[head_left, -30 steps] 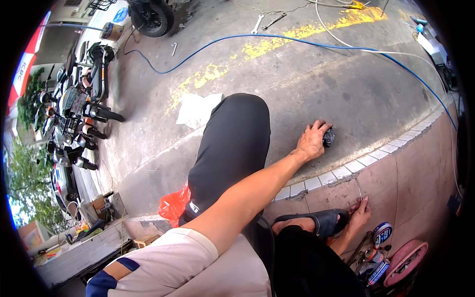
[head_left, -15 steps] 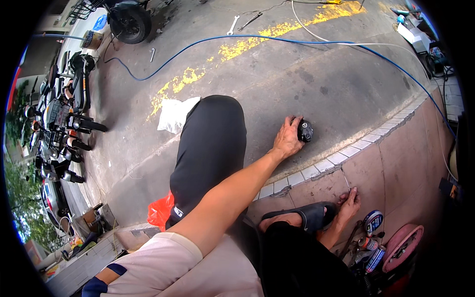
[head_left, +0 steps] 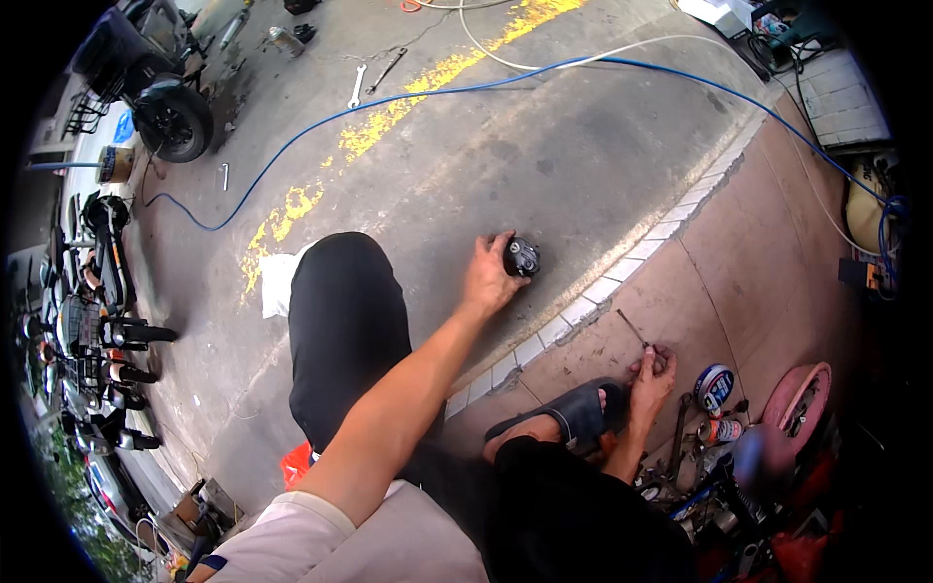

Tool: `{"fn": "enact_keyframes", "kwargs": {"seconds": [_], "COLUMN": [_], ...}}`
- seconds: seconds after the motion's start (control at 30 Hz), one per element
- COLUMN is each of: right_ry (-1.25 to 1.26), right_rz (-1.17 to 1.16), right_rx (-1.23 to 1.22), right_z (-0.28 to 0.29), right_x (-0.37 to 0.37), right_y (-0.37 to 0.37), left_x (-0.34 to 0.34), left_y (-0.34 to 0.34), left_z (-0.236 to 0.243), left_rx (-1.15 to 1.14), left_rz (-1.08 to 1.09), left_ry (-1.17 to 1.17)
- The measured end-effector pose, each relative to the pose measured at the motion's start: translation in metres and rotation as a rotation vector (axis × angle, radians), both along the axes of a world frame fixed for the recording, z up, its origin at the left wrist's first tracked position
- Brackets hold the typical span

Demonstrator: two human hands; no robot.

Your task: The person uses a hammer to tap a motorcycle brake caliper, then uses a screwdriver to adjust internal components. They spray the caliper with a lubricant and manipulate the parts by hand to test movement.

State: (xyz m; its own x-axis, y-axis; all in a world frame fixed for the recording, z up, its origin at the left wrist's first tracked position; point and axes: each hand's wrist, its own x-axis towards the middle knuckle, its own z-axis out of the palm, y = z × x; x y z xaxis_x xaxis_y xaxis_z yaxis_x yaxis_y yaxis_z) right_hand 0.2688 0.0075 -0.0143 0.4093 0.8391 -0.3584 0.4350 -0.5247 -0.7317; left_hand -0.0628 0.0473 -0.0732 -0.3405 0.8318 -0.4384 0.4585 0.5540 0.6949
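My left hand (head_left: pixel 492 278) reaches forward over the grey concrete, its fingers closed round a black, round machine part (head_left: pixel 523 257) with a ribbed, knobbly face. Lower right, beside my sandalled foot (head_left: pixel 580 418), my right hand (head_left: pixel 655 373) pinches a thin metal rod (head_left: pixel 632 328). The rod points forward and left, over the reddish tiles; its grip end is hidden in my fingers. The two hands are apart, and the rod does not touch the black part.
A white-tiled edge (head_left: pixel 603 290) divides concrete from tiles. A blue hose (head_left: pixel 389 100) crosses ahead, with wrenches (head_left: pixel 357 85) beyond. Right of my right hand are a round tin (head_left: pixel 713 388), a spray can (head_left: pixel 719 430) and a pink wheel rim (head_left: pixel 799 413). Motorbikes (head_left: pixel 97 325) line the left.
The whole view has shifted, so both hands appear further left. Both keep their holds on the black part and the rod. The rod now slants more to the left in the picture.
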Motion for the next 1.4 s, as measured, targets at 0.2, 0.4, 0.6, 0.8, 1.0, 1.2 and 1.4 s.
{"fn": "enact_keyframes", "kwargs": {"seconds": [0.2,0.4,0.6,0.8,1.0,1.2,1.4], "right_ry": [0.029,0.003,0.081,-0.085,-0.361,-0.456,-0.290], "right_rz": [0.005,0.059,0.183,0.350,0.107,-0.188,-0.169], "right_rx": [0.077,0.120,0.182,-0.053,-0.161,-0.439,-0.527], "right_z": [0.000,-0.002,0.028,0.042,0.027,0.047,0.001], "right_x": [-0.001,-0.009,-0.038,-0.019,0.050,0.007,-0.019], "right_y": [-0.010,-0.018,-0.038,-0.095,-0.194,-0.258,-0.244], "left_x": [-0.008,-0.006,-0.019,-0.019,-0.066,-0.079,-0.202], "left_y": [0.004,-0.007,0.010,0.020,0.028,0.023,0.032], "left_z": [0.001,0.000,-0.010,-0.017,-0.054,0.026,0.055], "left_rx": [-0.028,-0.017,-0.058,-0.061,-0.089,-0.024,0.268], "left_rz": [-0.032,-0.075,-0.167,-0.063,0.126,0.334,0.386], "left_ry": [0.016,0.214,0.053,0.025,-0.294,-1.111,-1.745]}}
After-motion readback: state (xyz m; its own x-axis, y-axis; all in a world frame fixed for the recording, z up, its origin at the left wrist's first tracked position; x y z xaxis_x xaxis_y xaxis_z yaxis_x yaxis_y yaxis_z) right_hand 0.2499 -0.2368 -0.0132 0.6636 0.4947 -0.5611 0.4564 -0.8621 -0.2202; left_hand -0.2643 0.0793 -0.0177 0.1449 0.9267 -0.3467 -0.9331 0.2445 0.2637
